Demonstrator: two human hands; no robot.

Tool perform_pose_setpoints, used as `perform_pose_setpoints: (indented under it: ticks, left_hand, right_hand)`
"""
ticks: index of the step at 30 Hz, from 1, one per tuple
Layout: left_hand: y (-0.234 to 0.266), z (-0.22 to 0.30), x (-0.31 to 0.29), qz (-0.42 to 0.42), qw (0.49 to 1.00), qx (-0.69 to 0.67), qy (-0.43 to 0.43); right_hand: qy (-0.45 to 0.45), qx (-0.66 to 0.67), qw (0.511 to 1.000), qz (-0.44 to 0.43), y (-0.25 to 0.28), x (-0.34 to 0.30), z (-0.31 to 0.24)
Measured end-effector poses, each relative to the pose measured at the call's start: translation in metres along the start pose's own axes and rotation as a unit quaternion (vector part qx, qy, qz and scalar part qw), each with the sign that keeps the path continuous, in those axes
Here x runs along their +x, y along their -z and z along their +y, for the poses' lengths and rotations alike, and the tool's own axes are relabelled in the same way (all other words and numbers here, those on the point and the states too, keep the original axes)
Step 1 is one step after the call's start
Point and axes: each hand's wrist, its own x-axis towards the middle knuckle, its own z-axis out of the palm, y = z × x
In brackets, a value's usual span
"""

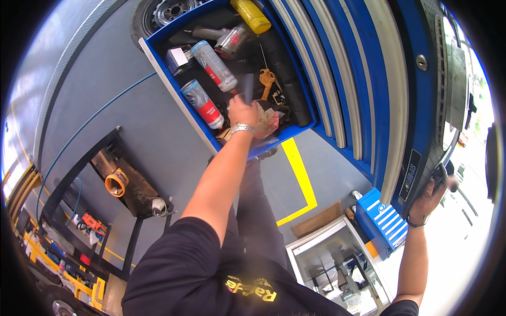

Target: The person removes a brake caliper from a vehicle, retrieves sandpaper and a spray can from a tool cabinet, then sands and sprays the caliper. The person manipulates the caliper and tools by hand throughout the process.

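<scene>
I have the left grip [244,112] inside the open drawer [178,98], its arm reaching far forward from the shoulder with the elbow nearly straight. The wrist, ringed by a silver watch [243,128], runs almost in line with the forearm. My fingers there are curled around a dark bar [248,88], which juts ahead of the knuckles (it is blurred, so I can't tell what kind of tool it is). Just left of this grip lies one spray can [203,104]; a second spray can [214,66] lies ahead and slightly left. Farther ahead sit a silver-and-red power tool [231,42] and a yellow container [252,16]. Just right of the grip is a crumpled plastic bag [270,122], with an orange tool [266,81] ahead of that.

My right grip [426,204] is well apart, out to the side at the end of the blue cabinet [421,105], its forearm rising steeply and its fingers partly hidden. I cannot tell whether it is closed on anything.
</scene>
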Motion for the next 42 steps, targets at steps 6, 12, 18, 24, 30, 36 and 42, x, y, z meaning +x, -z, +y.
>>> perform_pose_setpoints:
  ticks: [6,12,18,24,30,36,42]
  left_hand:
    - [0.042,-0.023,-0.021,-0.064,0.971,-0.213,0.083]
    - [0.105,-0.093,-0.070,-0.028,0.826,-0.557,0.077]
    - [0.103,-0.159,-0.060,0.020,0.755,-0.635,0.163]
    - [0.083,-0.149,-0.064,-0.071,0.623,-0.750,0.209]
    - [0.092,-0.180,-0.059,-0.177,0.646,-0.723,0.166]
    - [0.140,-0.282,-0.176,-0.194,0.683,-0.692,0.132]
    - [0.215,-0.398,-0.379,-0.019,0.748,-0.633,0.198]
  right_hand:
    - [-0.090,0.148,0.985,-0.022,-0.002,-0.003,0.002]
    - [-0.037,0.057,0.998,-0.008,-0.001,0.000,0.006]
    - [-0.006,0.019,1.000,-0.004,-0.002,0.007,-0.003]
    - [0.028,-0.008,1.000,0.006,-0.004,0.014,-0.042]
    - [0.086,-0.016,0.995,0.041,-0.009,-0.017,-0.139]
    - [0.090,0.026,0.994,0.055,-0.038,-0.053,-0.198]
    - [0.167,0.142,0.961,0.168,-0.048,-0.059,-0.189]
